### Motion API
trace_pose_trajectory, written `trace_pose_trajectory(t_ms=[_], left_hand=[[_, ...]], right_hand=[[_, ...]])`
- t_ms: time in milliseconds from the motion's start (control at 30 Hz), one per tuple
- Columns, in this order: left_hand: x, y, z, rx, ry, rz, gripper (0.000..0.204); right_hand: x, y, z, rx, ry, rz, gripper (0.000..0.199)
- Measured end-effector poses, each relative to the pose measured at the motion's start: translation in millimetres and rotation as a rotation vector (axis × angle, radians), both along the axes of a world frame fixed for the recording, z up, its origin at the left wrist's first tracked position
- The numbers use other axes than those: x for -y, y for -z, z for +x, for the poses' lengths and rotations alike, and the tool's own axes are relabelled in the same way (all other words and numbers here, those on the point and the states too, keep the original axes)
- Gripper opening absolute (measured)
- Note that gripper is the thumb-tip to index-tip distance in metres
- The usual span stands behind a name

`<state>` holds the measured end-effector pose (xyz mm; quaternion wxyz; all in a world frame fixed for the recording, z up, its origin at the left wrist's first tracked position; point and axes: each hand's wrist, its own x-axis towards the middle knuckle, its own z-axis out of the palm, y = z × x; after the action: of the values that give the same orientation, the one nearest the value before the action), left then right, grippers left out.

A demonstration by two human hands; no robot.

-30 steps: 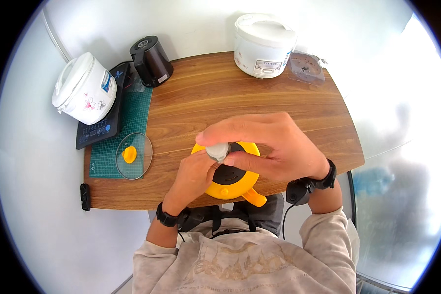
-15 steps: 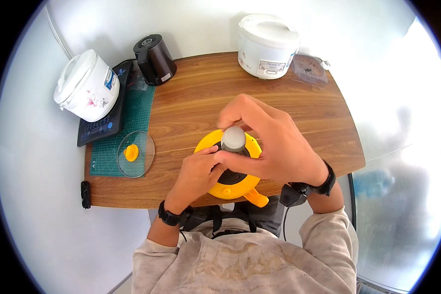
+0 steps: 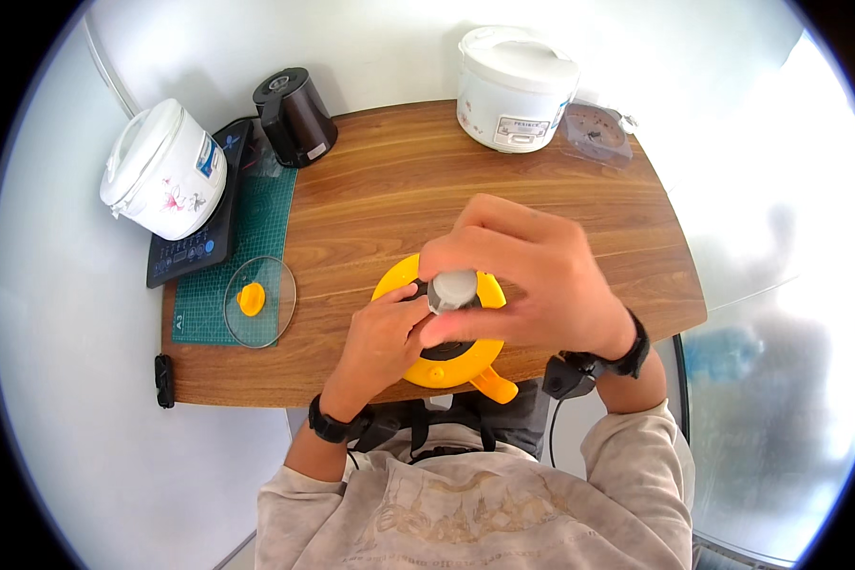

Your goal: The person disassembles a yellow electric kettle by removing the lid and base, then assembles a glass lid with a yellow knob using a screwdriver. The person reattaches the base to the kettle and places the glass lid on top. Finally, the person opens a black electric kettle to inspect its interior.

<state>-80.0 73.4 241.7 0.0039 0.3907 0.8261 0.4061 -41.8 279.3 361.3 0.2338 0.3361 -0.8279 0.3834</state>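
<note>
yellow pot (image 3: 446, 366) sits at the near edge of the wooden table (image 3: 399, 190), its handle sticking out over that edge. both my hands are on it. right hand (image 3: 532, 285) is curled over the top, fingers pinched shut around a small grey round part (image 3: 453, 290) held above the pot's middle. left hand (image 3: 382, 342) is half closed, gripping the pot's left rim. glass lid (image 3: 259, 301) with yellow knob lies on the green mat (image 3: 256, 237) near the left edge.
</note>
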Motion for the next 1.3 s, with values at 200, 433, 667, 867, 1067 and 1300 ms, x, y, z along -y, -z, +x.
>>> trace_pose_trajectory(t_ms=[200,433,667,867,1067,1300], left_hand=[[-8,-8,1,0.088,0.022,0.162,0.024],[-3,5,-3,0.061,0.018,0.087,0.019],[3,11,-3,-0.023,0.031,0.065,0.023],[-7,-2,0,0.043,0.003,0.069,0.024],[-3,3,-3,0.048,0.016,0.024,0.019],[-6,-6,-2,-0.094,0.004,-0.026,0.014]], right_hand=[[6,0,-2,0.016,-0.008,0.022,0.042],[0,-1,-4,0.088,-0.185,-0.055,0.035],[7,-1,-9,0.016,-0.103,-0.034,0.032],[9,1,-7,-0.179,0.143,0.226,0.034],[8,-3,-4,0.011,-0.106,0.022,0.029],[-6,-5,-7,-0.045,-0.033,0.082,0.035]])
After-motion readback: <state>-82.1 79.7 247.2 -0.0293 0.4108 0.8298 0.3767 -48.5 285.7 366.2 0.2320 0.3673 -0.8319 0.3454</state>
